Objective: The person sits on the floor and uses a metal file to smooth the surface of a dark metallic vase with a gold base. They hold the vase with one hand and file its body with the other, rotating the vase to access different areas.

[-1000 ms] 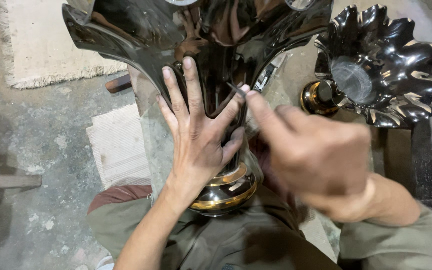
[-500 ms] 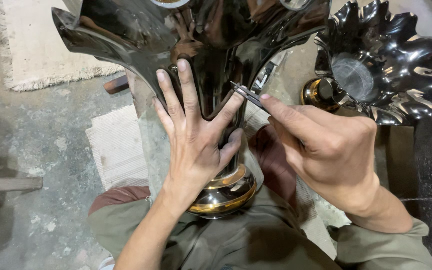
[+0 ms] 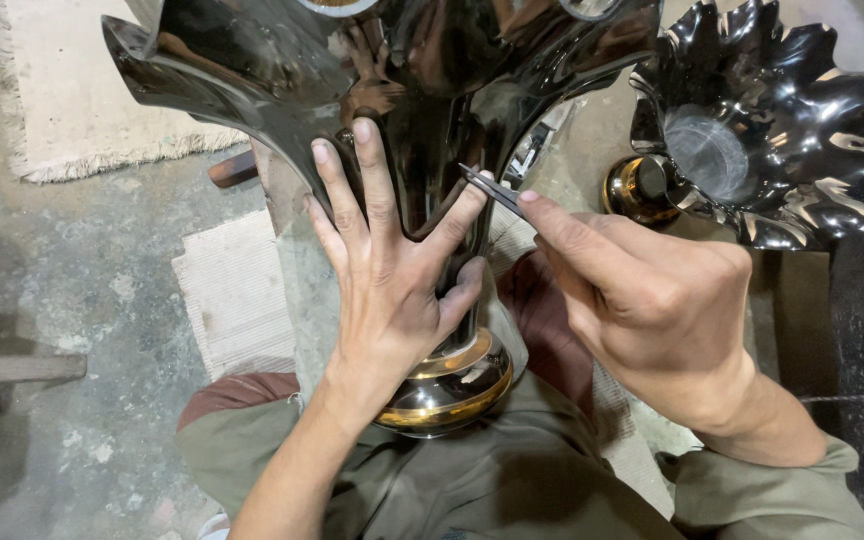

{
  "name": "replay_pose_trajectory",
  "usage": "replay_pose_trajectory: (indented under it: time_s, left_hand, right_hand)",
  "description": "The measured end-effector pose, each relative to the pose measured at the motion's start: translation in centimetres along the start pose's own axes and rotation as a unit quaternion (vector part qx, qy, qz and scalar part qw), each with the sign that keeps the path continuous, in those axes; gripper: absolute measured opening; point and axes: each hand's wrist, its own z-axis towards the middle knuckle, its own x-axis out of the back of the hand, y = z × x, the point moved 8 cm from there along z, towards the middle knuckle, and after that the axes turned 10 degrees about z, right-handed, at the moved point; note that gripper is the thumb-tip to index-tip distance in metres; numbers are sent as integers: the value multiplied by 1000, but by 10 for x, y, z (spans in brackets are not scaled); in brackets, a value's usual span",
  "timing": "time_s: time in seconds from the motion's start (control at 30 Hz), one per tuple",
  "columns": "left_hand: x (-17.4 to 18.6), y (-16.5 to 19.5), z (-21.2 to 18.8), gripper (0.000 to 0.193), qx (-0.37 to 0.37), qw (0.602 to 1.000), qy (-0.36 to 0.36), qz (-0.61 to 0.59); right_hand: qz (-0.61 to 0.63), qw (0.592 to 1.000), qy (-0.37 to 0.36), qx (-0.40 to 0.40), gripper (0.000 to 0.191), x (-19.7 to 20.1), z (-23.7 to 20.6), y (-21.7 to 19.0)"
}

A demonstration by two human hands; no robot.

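Fingers (image 3: 372,190) of the left hand (image 3: 392,290) lie spread flat on the neck of a glossy black fluted vase (image 3: 422,110), which rests across the person's lap, its gold-banded base (image 3: 447,385) toward the body. Pinched together, the right hand (image 3: 652,300) fingers clamp a thin metal tool (image 3: 492,188) against the vase. Just right stands a second black ruffled vase (image 3: 762,130) — a fringed rug (image 3: 72,100) lies on the concrete floor (image 3: 72,280).

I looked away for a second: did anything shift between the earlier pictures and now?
Little. The right hand with its thin metal tool drew back slightly to the right, and the tool tip now sits near the left hand's thumb. The left hand stayed spread flat on the glossy black vase. The scalloped black bowl beside it did not move.
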Motion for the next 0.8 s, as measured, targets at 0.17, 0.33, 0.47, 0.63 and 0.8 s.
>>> replay_pose_trajectory:
  time_s: [0.17, 0.33, 0.47, 0.63, 0.8]
  left_hand:
    - [1, 0, 0, 72, 1, 1000, -1, 0]
    - [2, 0, 1, 73, 0, 1000, 1, 6]
    - [4, 2, 0, 75, -6, 1000, 11, 13]
    - [5, 1, -1, 75, -7, 1000, 19, 10]
    - [5, -1, -2, 72, -8, 999, 33, 3]
  right_hand:
    - [-6, 1000, 3, 6, 28, 0, 0, -1]
    - [-50, 999, -22, 3, 25, -5, 1, -4]
    - [-124, 990, -59, -32, 26, -14, 5, -9]
    - [-197, 979, -47, 28, 30, -13, 10, -41]
    - [-254, 965, -53, 44, 38, -20, 15, -59]
